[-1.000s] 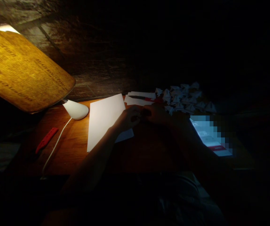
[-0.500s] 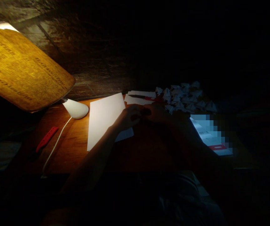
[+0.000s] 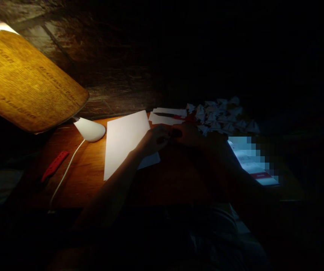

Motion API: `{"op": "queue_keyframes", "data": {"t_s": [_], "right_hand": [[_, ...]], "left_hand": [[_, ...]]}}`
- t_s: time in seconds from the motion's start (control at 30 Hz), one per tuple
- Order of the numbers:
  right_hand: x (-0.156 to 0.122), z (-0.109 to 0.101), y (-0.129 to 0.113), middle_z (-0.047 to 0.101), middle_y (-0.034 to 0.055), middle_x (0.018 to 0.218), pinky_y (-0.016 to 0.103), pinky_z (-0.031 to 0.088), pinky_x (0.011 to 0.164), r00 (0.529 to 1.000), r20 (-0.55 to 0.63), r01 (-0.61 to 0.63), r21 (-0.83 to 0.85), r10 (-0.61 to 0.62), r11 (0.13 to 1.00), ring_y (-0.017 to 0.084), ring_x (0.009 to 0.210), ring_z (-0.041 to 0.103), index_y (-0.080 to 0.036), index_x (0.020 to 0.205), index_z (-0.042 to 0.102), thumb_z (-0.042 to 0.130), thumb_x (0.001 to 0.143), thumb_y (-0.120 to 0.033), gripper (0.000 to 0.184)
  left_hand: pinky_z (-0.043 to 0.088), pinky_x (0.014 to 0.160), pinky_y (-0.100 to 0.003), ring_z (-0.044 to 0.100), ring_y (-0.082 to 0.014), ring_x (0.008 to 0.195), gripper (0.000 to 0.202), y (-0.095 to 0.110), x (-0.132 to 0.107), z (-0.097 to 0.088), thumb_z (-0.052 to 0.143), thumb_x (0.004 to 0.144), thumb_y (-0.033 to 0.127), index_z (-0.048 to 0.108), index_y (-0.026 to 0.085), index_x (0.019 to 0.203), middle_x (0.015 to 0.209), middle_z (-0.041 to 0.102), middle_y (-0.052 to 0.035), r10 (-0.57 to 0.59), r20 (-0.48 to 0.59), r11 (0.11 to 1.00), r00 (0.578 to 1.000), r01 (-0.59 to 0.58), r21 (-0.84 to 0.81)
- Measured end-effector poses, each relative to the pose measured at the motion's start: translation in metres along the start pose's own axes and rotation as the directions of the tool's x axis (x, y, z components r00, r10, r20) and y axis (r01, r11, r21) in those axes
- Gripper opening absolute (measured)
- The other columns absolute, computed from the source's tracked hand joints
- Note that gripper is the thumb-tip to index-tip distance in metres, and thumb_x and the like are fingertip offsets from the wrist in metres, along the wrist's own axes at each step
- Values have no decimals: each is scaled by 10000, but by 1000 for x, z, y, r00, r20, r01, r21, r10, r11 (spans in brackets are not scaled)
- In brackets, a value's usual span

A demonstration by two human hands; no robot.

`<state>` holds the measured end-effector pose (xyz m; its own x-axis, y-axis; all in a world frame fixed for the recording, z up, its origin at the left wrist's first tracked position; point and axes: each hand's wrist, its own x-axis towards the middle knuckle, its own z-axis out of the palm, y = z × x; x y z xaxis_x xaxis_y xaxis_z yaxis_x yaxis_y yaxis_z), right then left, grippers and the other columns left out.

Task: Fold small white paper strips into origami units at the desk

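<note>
My left hand (image 3: 156,136) is closed, fingers curled, beside the right edge of a stack of white paper (image 3: 125,139). Close against it on the right, my right hand (image 3: 187,135) is closed too, deep in shadow. The fingertips of both hands meet over the wooden table (image 3: 176,184). Whatever they pinch between them is too dark and small to make out. Just behind the hands lie smaller white paper pieces (image 3: 170,111), with a dark-bladed, red-handled tool (image 3: 164,114) across them. Several folded white paper shapes (image 3: 218,113) sit in a group at the back right.
A lamp with a printed yellow shade (image 3: 32,79) and white base (image 3: 91,130) stands at the left. Its white cord (image 3: 67,171) runs to the front edge, past a red strip-like object (image 3: 55,165). A lit screen (image 3: 243,158) lies at the right. A wall (image 3: 108,71) rises behind.
The view has shifted very slightly. Both hands stay together in nearly the same place, with only a slight movement of the fingers.
</note>
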<state>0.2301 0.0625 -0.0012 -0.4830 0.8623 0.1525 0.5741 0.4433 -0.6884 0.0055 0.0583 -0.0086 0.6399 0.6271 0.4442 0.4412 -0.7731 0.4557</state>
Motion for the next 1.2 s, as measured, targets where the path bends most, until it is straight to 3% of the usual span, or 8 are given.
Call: {"op": "queue_keyframes", "data": {"t_s": [0.33, 0.57, 0.83, 1.1, 1.2], "right_hand": [[-2, 0, -8, 795, 76, 970, 296, 451, 736, 996, -4, -85, -47, 85, 995, 215, 845, 687, -174, 976, 756, 782, 780, -232, 206], [2, 0, 0, 795, 81, 1029, 307, 507, 807, 999, -24, -34, 52, 36, 998, 219, 922, 713, -174, 1005, 732, 717, 773, -118, 240], [1, 4, 2, 775, 76, 974, 307, 496, 749, 995, -72, -70, 39, 72, 997, 208, 849, 679, -188, 980, 686, 700, 791, -165, 190], [1, 4, 3, 782, 71, 969, 299, 482, 744, 995, -93, -40, 71, 46, 997, 210, 851, 689, -181, 990, 696, 720, 787, -211, 207], [1, 5, 1, 790, 81, 990, 297, 484, 756, 996, -77, -48, 64, 53, 997, 215, 875, 705, -175, 1015, 712, 704, 797, -178, 218]], "left_hand": [[615, 894, -394, 712, -219, 1025, 154, -2, 0, 2, 690, 835, 132, 757, 196, 958, 1113, 714, -80, -7, -14, 1000, 1000, 7, 4], [619, 890, -404, 715, -217, 1010, 117, -2, 0, 0, 698, 874, 181, 771, 205, 963, 1117, 723, -84, -9, -4, 1000, 1000, 9, -12], [621, 887, -389, 710, -215, 1014, 131, 0, -1, 0, 665, 903, 185, 779, 206, 965, 1133, 711, -89, 0, 19, 1000, 1000, 0, -5], [592, 858, -376, 705, -219, 975, 219, 8, 1, -1, 672, 902, 195, 678, 195, 1121, 1076, 734, -76, -44, -3, 999, 999, 44, 27], [576, 823, -352, 698, -211, 924, 203, 8, 1, 0, 677, 882, 193, 648, 195, 1083, 1032, 729, -64, -80, -17, 996, 997, 81, 30]]}}
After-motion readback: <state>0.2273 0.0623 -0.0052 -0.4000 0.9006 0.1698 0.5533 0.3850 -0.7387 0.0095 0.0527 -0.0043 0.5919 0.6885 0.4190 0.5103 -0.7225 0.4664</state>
